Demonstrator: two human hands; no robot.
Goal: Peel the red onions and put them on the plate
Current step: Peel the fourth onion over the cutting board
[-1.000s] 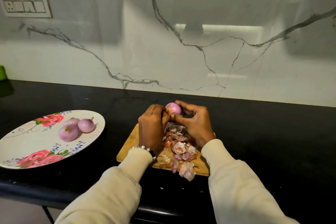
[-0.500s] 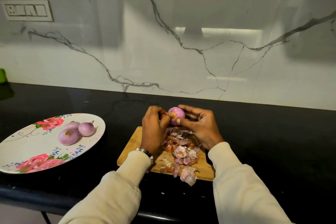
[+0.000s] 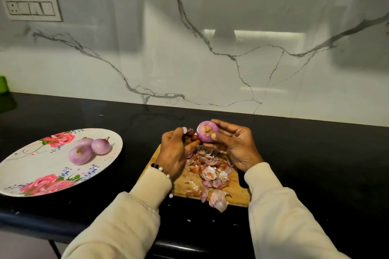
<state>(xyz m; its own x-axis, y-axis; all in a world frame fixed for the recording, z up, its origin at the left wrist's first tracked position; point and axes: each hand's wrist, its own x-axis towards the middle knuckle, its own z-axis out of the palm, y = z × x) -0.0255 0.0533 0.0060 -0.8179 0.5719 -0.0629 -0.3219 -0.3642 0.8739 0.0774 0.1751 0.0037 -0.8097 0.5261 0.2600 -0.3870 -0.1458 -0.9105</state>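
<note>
- Black counter point(image 3: 305, 153) runs wide left to right, w/ lots of bare dark top on my right side.
- Its front edge is close to me, just under my sleeves.
- White marble wall point(image 3: 189, 59) shuts off the back.
- Wooden board point(image 3: 237, 193) sits in the middle, under my hands. Its front edge is near the counter's front edge.
- Pile of onion skins point(image 3: 210, 168) covers most of the board. One skin hangs over the board's front edge.
- Flower plate point(image 3: 31, 166) is off to my left, apart from the board, w/ a dark gap between.
- Three peeled onions point(image 3: 81, 153) lie on the plate, all touching, near its far right part.
- My right hand point(image 3: 237, 145) holds the red onion point(image 3: 207, 134) up over the board's back edge. Fingers curl round it, thumb tip on its front.
- The onion's cut end faces me.
- My left hand point(image 3: 173, 151) is just beside the onion, fingers curled, pinching a bit of skin point(image 3: 185, 130).
- Bead bracelet point(image 3: 160, 169) on my left wrist.
</note>
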